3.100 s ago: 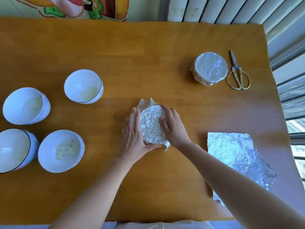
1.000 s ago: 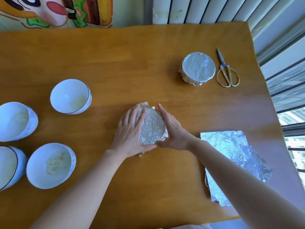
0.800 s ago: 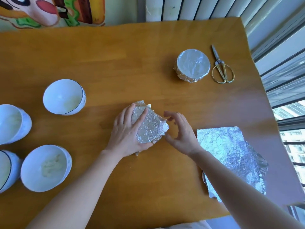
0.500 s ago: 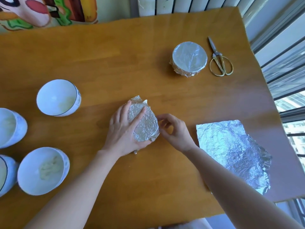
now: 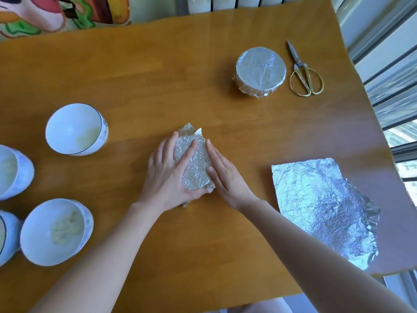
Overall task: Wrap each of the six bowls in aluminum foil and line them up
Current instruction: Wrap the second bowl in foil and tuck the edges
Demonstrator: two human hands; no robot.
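Honey-brown wooden bench (image 5: pixel 203 64) beside a sunlit window (image 5: pixel 392 82). At bench centre I see the crinkled silver foil-wrapped bowl (image 5: pixel 195 164), a loose foil corner at its far edge. My left hand (image 5: pixel 167 175) grips it, and my right hand (image 5: pixel 225 177) presses straight-fingered against its right side.

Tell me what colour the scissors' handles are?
The scissors' handles are gold; the head view shows them best.

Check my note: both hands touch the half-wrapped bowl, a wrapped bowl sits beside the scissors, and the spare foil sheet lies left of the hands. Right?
Wrong side: in the head view the spare foil sheet lies right of the hands. The left hand and right hand touch the half-wrapped bowl; the wrapped bowl sits beside the scissors.
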